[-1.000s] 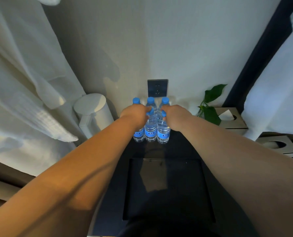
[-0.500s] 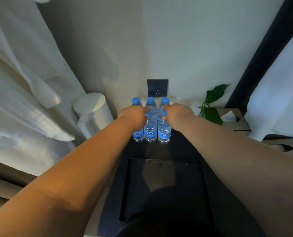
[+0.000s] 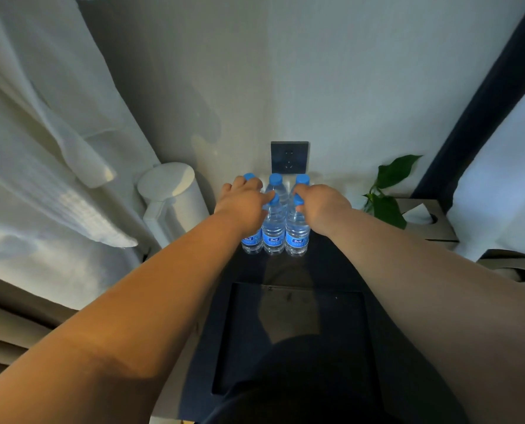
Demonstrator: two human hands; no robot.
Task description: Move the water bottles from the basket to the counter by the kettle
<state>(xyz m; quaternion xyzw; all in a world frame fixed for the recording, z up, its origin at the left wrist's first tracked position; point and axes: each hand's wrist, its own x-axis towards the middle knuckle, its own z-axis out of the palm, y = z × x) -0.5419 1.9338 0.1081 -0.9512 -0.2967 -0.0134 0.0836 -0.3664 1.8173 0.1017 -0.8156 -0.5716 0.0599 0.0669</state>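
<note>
Blue caps top the water bottles (image 3: 274,228), which stand upright in a tight cluster on the dark counter (image 3: 325,267), against the wall at twelve o'clock from us and just beside the white kettle (image 3: 171,200) at their nine o'clock. Our left hand (image 3: 242,203) lies over the left bottles, fingers curled at the cap of a front one. Our right hand (image 3: 322,206) pinches the cap of the front right bottle. A dark wall socket (image 3: 289,157) sits above the cluster; a green plant (image 3: 389,191) stands at its three o'clock.
</note>
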